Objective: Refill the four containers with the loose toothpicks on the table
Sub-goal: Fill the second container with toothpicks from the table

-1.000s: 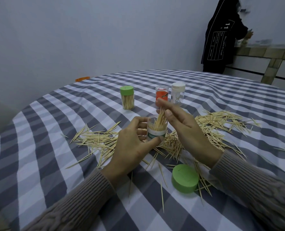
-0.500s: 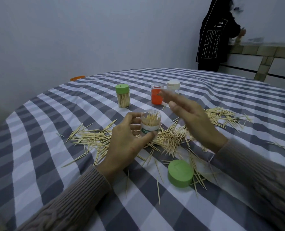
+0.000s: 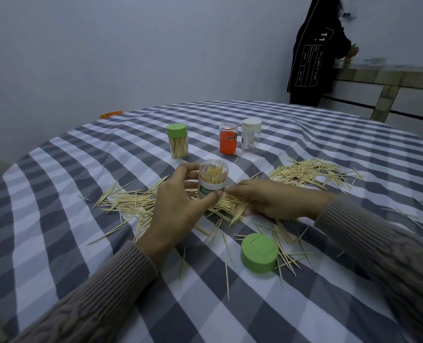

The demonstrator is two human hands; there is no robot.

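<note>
My left hand [image 3: 178, 206] grips an open clear container [image 3: 212, 180] partly filled with toothpicks, upright just above the table. My right hand [image 3: 270, 199] lies low on the pile of loose toothpicks [image 3: 232, 206] right of the container, fingers down among them. Whether it pinches any is hidden. The container's green lid [image 3: 259, 252] lies on the cloth in front. Farther back stand a green-lidded container [image 3: 177, 141] full of toothpicks, an orange container [image 3: 228, 141] and a white-lidded clear container [image 3: 251, 135]. More loose toothpicks [image 3: 304, 170] are scattered to the right.
The round table carries a grey and white checked cloth [image 3: 57, 219]. A person in a black jacket [image 3: 314, 53] stands at a counter at the back right. A small orange object [image 3: 110, 114] sits at the table's far left edge.
My right hand left the container's mouth after dropping toothpicks in, swung out, and now has come down onto the loose pile. My left hand keeps holding the container.
</note>
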